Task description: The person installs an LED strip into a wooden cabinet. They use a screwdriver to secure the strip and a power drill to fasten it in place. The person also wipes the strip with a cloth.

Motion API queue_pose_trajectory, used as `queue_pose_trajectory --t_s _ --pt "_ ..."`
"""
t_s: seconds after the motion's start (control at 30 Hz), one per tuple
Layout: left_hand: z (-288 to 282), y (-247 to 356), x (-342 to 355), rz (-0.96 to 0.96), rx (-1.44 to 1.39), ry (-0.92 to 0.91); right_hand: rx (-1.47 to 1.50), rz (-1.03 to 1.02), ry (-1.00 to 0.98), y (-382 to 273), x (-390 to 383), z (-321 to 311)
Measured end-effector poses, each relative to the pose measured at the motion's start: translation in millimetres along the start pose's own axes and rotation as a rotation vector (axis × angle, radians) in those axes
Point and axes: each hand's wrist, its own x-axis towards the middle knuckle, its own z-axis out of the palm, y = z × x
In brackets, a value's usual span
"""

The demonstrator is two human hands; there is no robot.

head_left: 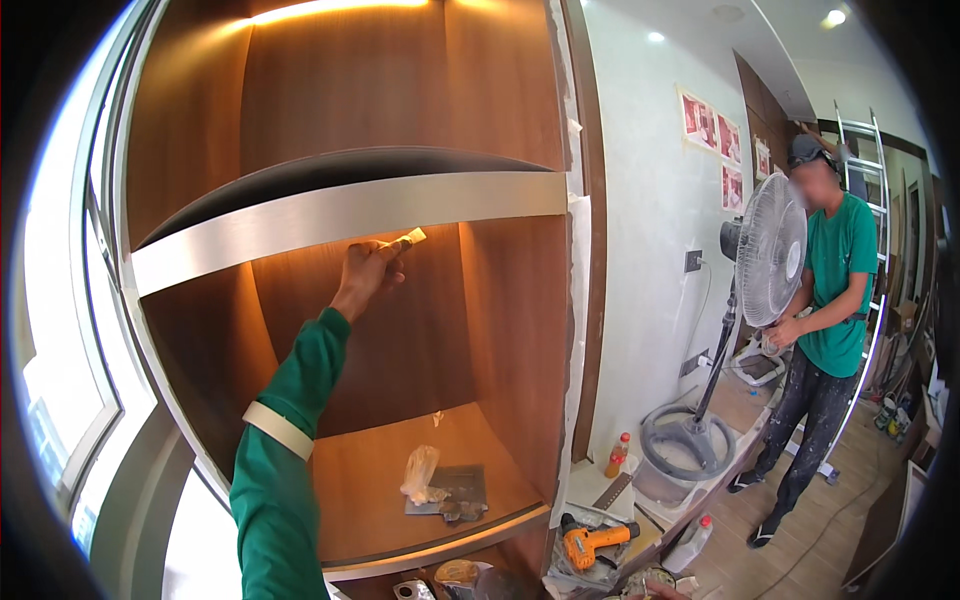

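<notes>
My left hand (368, 272) is raised inside the wooden cabinet (360, 345), just under its curved metal-fronted shelf (350, 215). The fingers pinch a small, flat, pale-yellow piece (415, 237), lit brightly from above; its exact kind I cannot make out. Around my green sleeve sits a cream ring (279, 430) that looks like a roll of masking tape. On the cabinet's lower board (360, 500) lie a crumpled clear bag with pale stuff (421, 474) and a grey flat plate (472, 480). My right hand is not to be seen.
An orange power drill (592, 540), a bottle of orange liquid (618, 455) and a white jug (688, 545) are at right. Beyond stands a pedestal fan (772, 250), touched by a person in green (840, 255) beside a ladder (868, 165). A window (65, 300) borders the left.
</notes>
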Motion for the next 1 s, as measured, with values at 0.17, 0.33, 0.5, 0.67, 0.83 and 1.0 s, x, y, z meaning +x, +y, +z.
queue_pose_trajectory --t_s 0.17,0.33,0.5,0.67,0.83,1.0 --pt "6.9 -3.7 9.9 0.027 -0.054 0.024 0.011 -0.255 -0.096 -51.9 14.4 27.8" --pt "13.4 -3.9 20.6 0.042 -0.077 0.040 0.032 -0.345 -0.292 -77.7 31.0 59.0" --pt "16.8 -7.5 32.1 0.091 -0.048 0.079 -0.053 -0.412 -0.360 -71.4 36.3 82.3" --pt "29.1 6.7 23.0 0.153 -0.014 0.112 0.036 -0.408 -0.390 -64.6 36.9 87.4" --pt "40.7 13.6 19.9 0.134 -0.054 0.158 -0.058 -0.389 -0.406 -76.3 42.6 94.8" --pt "57.4 20.4 19.0 0.135 -0.062 0.275 0.119 -0.517 -0.615 -125.8 43.2 130.4"
